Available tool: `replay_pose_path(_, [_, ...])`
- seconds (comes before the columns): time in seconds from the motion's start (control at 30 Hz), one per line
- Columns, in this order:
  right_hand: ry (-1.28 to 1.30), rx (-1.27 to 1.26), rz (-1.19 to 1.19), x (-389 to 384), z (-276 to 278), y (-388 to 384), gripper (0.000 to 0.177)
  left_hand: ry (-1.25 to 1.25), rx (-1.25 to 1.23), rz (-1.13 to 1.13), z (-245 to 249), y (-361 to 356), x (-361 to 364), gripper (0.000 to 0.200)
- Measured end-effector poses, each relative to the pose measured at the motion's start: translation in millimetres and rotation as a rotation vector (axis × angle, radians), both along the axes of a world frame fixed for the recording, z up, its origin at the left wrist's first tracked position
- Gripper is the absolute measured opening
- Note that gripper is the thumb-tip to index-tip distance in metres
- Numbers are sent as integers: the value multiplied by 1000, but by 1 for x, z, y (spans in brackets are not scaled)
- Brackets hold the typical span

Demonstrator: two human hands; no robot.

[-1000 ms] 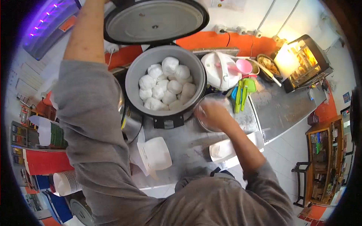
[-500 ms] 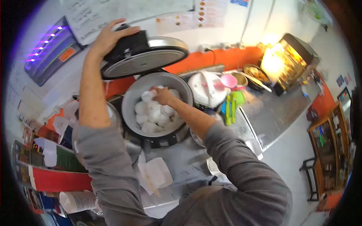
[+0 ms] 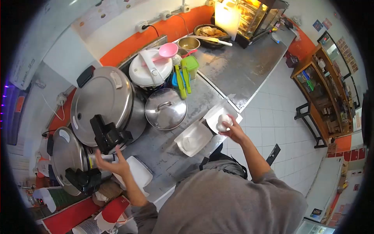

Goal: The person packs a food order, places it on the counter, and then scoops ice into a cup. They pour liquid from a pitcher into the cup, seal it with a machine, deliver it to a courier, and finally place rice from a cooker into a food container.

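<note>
My left hand [image 3: 116,165] has its fingers spread just below the black latch [image 3: 107,134] of a large steel cooker [image 3: 101,105], whose lid is down. My right hand [image 3: 233,132] holds a round white packet [image 3: 224,121] over one half of an open white takeaway box [image 3: 214,113]. The box's other half [image 3: 196,130] lies to the left and has a small clear round lid or cup [image 3: 190,143] in it.
A glass lid [image 3: 166,109], a white-lidded pot [image 3: 150,70] and green tongs [image 3: 181,82] stand behind the boxes. A smaller cooker [image 3: 70,160] is at left, near another white container [image 3: 136,171]. A food warmer [image 3: 249,19] is at the back.
The cooker lid has come down from raised to closed. My right hand has left the pot with a white packet and moved to the box; my left hand has let go of the lid.
</note>
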State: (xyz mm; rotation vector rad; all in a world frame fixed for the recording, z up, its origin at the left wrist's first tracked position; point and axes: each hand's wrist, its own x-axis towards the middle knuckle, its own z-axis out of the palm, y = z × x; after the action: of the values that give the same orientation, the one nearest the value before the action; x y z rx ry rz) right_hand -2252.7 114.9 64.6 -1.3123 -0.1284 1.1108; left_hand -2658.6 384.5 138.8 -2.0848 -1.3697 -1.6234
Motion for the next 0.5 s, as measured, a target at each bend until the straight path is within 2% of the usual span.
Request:
replay_pose_path(0.03, [-197,-156,32,12,-10,6,68,-101,44,69,-22,-18,5,55])
replay_pose_path(0.1, [-503,-421,176,32,-38,27,66,-82,-185,-364,-44,-66,42,38])
replay_pose_path(0.13, [-612,-529,292,38,-59,35,66,-64,-463,-593,-43,-94,72,32])
replay_pose_path(0.17, [-731,-551,334,35,-90,38,66,54,-705,-670,-42,-119,103,32])
replay_pose_path(0.2, [-858,-568,374,30,-111,41,66,92,-819,-766,-70,-138,129,39])
replay_pose_path(0.27, [-804,-611,490,19,-104,47,69,187,-978,-846,-132,-163,176,49])
replay_pose_path(0.3, [-948,-520,545,26,-128,47,69,189,-952,-848,-164,-161,200,49])
replay_pose_path(0.33, [-1087,-433,603,37,-154,45,70,200,-1041,-755,-195,-163,223,51])
replay_pose_path(0.37, [-1095,-386,556,42,-124,33,67,205,-1131,-659,-217,-167,246,54])
replay_pose_path(0.4, [-1104,-340,511,51,-86,18,64,199,-1118,-662,-232,-168,266,54])
replay_pose_path(0.43, [-1250,-160,420,73,-90,5,56,284,-1160,-643,-241,-162,284,53])
replay_pose_path(0.47, [-1266,-151,417,96,-74,-14,56,366,-1201,-621,-241,-161,302,52])
replay_pose_path(0.5, [-1163,-33,455,124,-54,-40,54,240,-1258,-435,-241,-170,321,49])
